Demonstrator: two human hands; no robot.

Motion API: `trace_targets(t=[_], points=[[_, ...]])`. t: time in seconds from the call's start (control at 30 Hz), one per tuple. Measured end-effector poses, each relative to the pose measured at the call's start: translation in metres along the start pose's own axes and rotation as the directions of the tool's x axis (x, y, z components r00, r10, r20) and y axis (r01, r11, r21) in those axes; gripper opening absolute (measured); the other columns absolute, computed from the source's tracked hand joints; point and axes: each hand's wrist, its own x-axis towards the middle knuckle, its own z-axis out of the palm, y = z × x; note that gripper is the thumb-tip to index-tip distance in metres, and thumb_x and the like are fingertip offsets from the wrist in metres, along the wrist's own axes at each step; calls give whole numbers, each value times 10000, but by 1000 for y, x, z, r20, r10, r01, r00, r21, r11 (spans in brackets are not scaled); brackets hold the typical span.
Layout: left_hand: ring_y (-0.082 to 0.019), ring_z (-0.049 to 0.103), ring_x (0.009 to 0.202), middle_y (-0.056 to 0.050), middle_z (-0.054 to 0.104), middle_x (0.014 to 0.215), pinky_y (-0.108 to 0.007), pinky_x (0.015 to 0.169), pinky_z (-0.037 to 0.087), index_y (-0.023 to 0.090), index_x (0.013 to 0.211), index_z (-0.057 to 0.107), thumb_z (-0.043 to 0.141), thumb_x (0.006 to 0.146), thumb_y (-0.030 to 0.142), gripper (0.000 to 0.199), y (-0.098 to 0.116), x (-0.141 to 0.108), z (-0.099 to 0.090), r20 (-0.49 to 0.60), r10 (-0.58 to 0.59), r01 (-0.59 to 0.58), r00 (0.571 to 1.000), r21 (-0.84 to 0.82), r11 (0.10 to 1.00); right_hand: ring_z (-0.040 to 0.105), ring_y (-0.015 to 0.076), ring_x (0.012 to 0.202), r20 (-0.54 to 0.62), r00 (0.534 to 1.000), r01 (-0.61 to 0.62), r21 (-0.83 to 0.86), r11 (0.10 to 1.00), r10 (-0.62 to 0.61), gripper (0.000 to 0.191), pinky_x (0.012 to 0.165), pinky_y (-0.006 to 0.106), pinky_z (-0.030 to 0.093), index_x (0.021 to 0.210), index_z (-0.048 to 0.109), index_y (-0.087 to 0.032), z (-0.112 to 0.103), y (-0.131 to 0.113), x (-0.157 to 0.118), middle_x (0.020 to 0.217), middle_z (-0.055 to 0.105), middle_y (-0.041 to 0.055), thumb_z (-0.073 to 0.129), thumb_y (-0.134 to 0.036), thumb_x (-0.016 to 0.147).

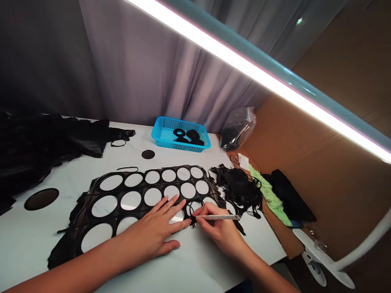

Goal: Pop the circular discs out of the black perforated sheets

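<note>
A thin black sheet (117, 189) with rows of large round holes lies flat on the white table (195, 264). My left hand (157, 226) presses on it palm down, fingers spread. Pinched in my right hand (221, 230) like a pen is a slim silvery tool (218, 217); I cannot tell whether it is a craft knife or tweezers. Its front end is at the sheet's lower right part, close to my left fingertips. There a thin black loop (192, 208) curls over one hole. My fingers cover some of the holes.
A blue basket (183, 145) with black round pieces stands at the back. Black scraps (240, 185) heap up at the right, near a green cloth (270, 197) and a clear bag (238, 128). Black material (45, 142) lies at left. A bright tube lamp (259, 73) crosses overhead.
</note>
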Motion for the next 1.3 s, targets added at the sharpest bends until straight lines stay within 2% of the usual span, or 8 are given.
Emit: trace_targets(t=[0.43, 0.63, 0.77, 0.9, 1.0, 1.1, 1.17, 1.3], points=[[-357, 243, 1466, -33, 262, 1619, -571, 1160, 270, 398, 1422, 473, 665, 885, 329, 574, 5, 3, -10, 44, -29, 32, 999, -73, 997, 631, 185, 832, -5, 989, 147, -194, 970, -151, 164, 708, 292, 468, 740, 550, -229, 7, 7, -1, 914, 704, 30, 592, -164, 884], [-375, 240, 1466, -65, 262, 1618, -604, 1152, 247, 392, 1438, 457, 632, 907, 346, 561, 6, 7, -15, 128, -42, 54, 991, -94, 994, 627, 199, 934, 67, 837, 482, -559, 675, -543, 172, 857, 359, 428, 887, 591, -226, 22, 25, -5, 1012, 724, 37, 502, -92, 949], [-374, 219, 1473, -48, 185, 1640, -586, 1160, 239, 399, 1434, 464, 636, 905, 322, 561, 5, 5, -13, 90, -39, 49, 995, -114, 992, 629, 212, 904, -67, 882, 342, -591, 730, -467, 153, 834, 348, 427, 875, 607, -231, -10, 28, 18, 954, 718, 53, 497, -159, 955], [-374, 190, 1478, -31, 118, 1649, -578, 1168, 234, 406, 1436, 461, 637, 909, 302, 565, 5, 0, -15, 73, -37, 46, 997, -135, 990, 607, 219, 798, -473, 850, 57, -354, 934, -231, 181, 739, 333, 426, 786, 565, -217, -69, 33, 53, 902, 704, 70, 522, -322, 927], [-381, 161, 1478, -24, 120, 1646, -597, 1161, 242, 416, 1423, 475, 651, 900, 284, 568, 8, -3, -23, 96, -35, 51, 995, -171, 984, 604, 223, 834, -539, 837, 48, -98, 994, -94, 279, 769, 328, 418, 685, 486, -221, -88, 32, 65, 872, 699, 60, 620, -399, 853], [-368, 148, 1483, -22, 150, 1643, -606, 1147, 267, 421, 1420, 473, 635, 911, 288, 550, 11, -1, -34, 143, -80, 113, 987, -243, 963, 615, 227, 939, -364, 928, 24, 282, 959, 83, 333, 765, 297, 420, 668, 476, -216, -73, 17, 64, 832, 685, 34, 727, -402, 785], [-337, 217, 1478, -39, 203, 1636, -562, 1135, 319, 391, 1418, 479, 583, 944, 300, 494, 13, 2, -42, 124, -162, 193, 979, -313, 930, 624, 205, 913, -166, 972, -54, 533, 845, 167, 346, 705, 265, 424, 686, 494, -209, -54, 4, 60, 811, 672, 20, 784, -387, 750], [-278, 435, 1382, -70, 402, 1552, -429, 1072, 429, 281, 1210, 620, 499, 974, 341, 272, 12, 8, -57, 1, -350, 313, 937, -447, 838, 640, 167, 836, 106, 975, -203, 788, 581, 197, 358, 598, 216, 411, 704, 498, -198, -24, -17, 55, 770, 657, 13, 835, -317, 725]])
